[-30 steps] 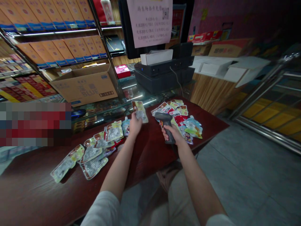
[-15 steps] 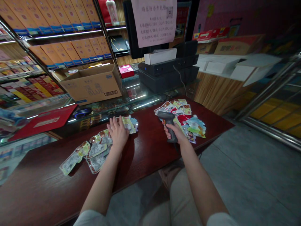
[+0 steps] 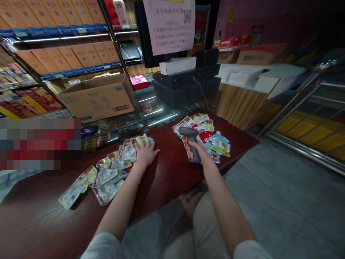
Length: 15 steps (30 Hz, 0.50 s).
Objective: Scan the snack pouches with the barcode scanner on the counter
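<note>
Fingers spread, my left hand (image 3: 146,153) lies over the right end of a row of snack pouches (image 3: 107,176). The pouches overlap one another on the dark red wooden table (image 3: 167,180), their silvery backs mostly facing up. My right hand (image 3: 198,151) is wrapped round the handle of a grey barcode scanner (image 3: 192,138), which is held upright with its head toward the left. Behind the scanner is a second pile of pouches (image 3: 206,126), in red, yellow and silver. Pale blue pouches with spouts (image 3: 221,144) lie at that pile's right side.
Past the table is a glass counter (image 3: 159,117) with an open cardboard box (image 3: 99,102) and a black cash drawer (image 3: 185,91). A metal railing (image 3: 304,149) stands at the right. A pixelated patch covers the left edge.
My left hand has shifted right along the row, its fingers more spread, uncovering pouches to its left. My right hand keeps its hold on the scanner. The view has turned slightly right.
</note>
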Each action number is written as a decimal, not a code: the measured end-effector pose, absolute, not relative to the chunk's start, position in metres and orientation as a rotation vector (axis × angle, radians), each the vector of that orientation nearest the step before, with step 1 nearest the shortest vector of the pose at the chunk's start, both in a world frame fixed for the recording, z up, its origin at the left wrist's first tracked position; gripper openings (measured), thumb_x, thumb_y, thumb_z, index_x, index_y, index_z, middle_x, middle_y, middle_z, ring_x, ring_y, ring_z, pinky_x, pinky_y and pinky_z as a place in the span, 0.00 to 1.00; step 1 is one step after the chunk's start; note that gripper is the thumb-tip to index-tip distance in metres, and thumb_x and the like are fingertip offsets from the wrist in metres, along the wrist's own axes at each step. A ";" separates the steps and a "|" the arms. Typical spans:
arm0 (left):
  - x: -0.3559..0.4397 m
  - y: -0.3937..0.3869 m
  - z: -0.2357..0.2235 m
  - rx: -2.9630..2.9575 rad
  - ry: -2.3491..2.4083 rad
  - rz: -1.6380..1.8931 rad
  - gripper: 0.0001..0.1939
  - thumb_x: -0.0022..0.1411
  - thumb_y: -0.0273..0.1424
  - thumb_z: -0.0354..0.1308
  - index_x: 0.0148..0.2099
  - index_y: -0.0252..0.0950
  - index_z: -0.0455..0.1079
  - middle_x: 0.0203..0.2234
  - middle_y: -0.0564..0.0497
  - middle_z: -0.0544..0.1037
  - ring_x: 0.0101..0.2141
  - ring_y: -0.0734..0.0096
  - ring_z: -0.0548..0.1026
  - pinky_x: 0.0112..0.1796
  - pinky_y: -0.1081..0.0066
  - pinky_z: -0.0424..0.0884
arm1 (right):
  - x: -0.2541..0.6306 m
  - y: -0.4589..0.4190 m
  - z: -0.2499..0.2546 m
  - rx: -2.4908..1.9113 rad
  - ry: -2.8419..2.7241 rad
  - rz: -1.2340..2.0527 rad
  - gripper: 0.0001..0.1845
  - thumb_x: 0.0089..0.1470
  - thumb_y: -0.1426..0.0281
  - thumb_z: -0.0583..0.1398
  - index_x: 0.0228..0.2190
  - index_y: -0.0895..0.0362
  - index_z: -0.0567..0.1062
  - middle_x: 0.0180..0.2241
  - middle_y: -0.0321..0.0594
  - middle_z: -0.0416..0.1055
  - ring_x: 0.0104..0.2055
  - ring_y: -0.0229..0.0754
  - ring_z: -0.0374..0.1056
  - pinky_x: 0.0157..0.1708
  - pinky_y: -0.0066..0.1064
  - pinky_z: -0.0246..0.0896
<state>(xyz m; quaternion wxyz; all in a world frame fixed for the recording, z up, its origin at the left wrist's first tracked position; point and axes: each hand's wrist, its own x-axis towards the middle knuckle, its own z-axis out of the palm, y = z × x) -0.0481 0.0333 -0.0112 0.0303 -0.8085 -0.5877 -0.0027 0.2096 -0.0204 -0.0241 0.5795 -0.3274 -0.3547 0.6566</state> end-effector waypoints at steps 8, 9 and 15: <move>-0.070 0.016 -0.001 -2.542 -1.813 0.084 0.28 0.69 0.47 0.46 0.66 0.44 0.65 0.67 0.39 0.63 0.67 0.33 0.54 0.58 0.26 0.46 | 0.215 -0.021 -0.018 -0.689 -0.744 1.522 0.19 0.44 0.60 0.67 0.32 0.54 0.66 0.19 0.26 0.62 0.14 0.27 0.51 0.11 0.20 0.48; -0.072 0.016 0.000 -2.547 -1.823 0.098 0.28 0.69 0.47 0.46 0.65 0.44 0.65 0.67 0.39 0.63 0.67 0.33 0.54 0.57 0.25 0.46 | 0.220 -0.023 -0.016 -0.704 -0.736 1.501 0.19 0.44 0.60 0.67 0.32 0.54 0.65 0.19 0.26 0.62 0.14 0.28 0.51 0.11 0.20 0.48; -0.061 0.016 0.001 -2.510 -1.789 0.033 0.26 0.71 0.43 0.42 0.62 0.39 0.69 0.66 0.38 0.63 0.67 0.33 0.53 0.58 0.24 0.39 | 0.256 -0.033 0.001 -0.826 -0.739 1.356 0.20 0.43 0.60 0.69 0.29 0.54 0.65 0.19 0.29 0.64 0.14 0.29 0.54 0.11 0.23 0.50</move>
